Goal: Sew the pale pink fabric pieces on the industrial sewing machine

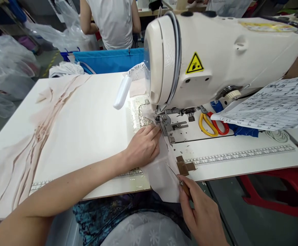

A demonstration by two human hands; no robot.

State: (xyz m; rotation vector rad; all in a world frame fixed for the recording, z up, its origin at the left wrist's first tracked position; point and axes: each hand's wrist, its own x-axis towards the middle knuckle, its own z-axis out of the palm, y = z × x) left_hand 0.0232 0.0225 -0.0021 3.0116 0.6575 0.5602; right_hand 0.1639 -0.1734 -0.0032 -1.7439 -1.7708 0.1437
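A piece of thin pale pink fabric runs from under the presser foot of a sewing machine down over the table's front edge. Pressed onto this fabric just in front of the foot, my left hand has its fingers curled together at the seam edge. My right hand, low on the right, is closed round the wooden handle of an awl. The awl's thin metal tip points up and left, over the fabric. The underside of my left fingers is hidden.
The machine head looms over the right side. Yellow-and-red-handled scissors, a paper sheet and a ruler strip lie right. Bunched pink fabric covers the table's left. A person sits beyond a blue cloth bin.
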